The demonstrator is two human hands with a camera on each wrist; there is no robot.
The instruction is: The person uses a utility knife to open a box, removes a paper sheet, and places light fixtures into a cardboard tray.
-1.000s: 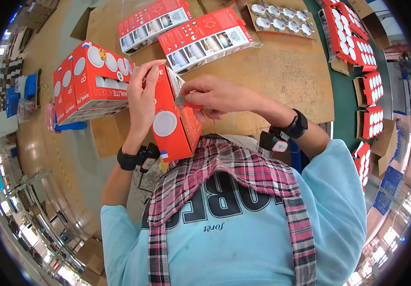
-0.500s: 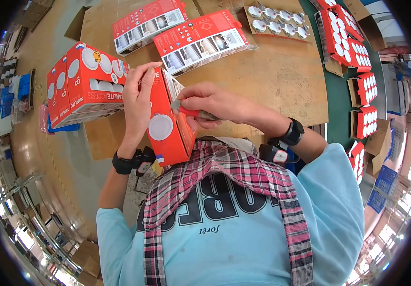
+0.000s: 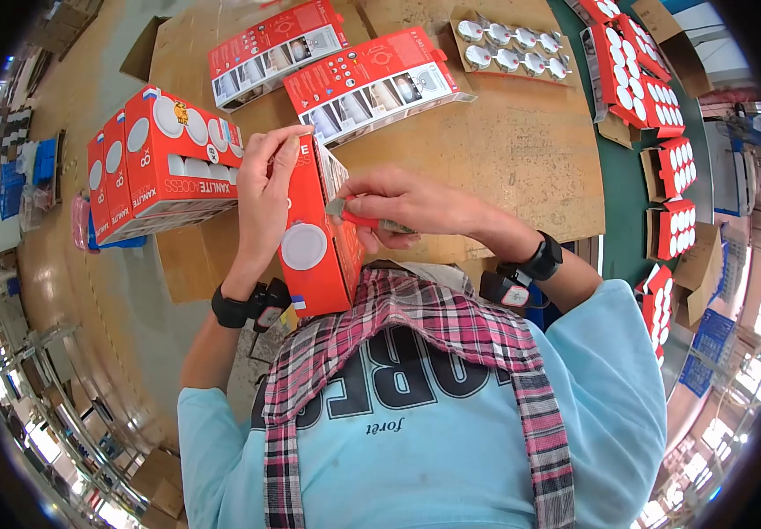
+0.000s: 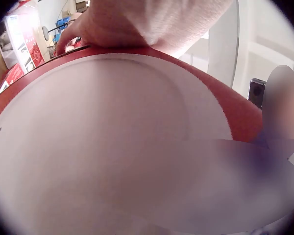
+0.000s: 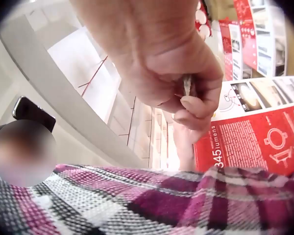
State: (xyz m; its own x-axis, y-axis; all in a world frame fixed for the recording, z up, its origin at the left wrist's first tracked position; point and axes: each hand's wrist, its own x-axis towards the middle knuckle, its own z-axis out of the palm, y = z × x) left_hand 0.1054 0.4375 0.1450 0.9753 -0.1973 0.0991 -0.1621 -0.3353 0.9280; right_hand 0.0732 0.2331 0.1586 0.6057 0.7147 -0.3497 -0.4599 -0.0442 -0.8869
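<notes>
Just left of the frame's centre, a red box (image 3: 317, 216); the person's left hand (image 3: 264, 189) grips its upper edge, right hand (image 3: 407, 203) fingers clamped on a red-handled tool (image 3: 363, 221) beside it.

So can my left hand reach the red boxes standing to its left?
Probably yes: the left hand is close by, with nothing visible between it and those red boxes. It would first need to release the held box.

Held carton (image 3: 317, 236) looks glossy printed card, worktop (image 3: 504, 150) scuffed, speckled wood, apron (image 3: 398, 304) matt coarse-woven cloth, shirt (image 3: 433, 472) smooth matt cloth, lamp fittings (image 3: 532, 64) shiny metal-look.
</notes>
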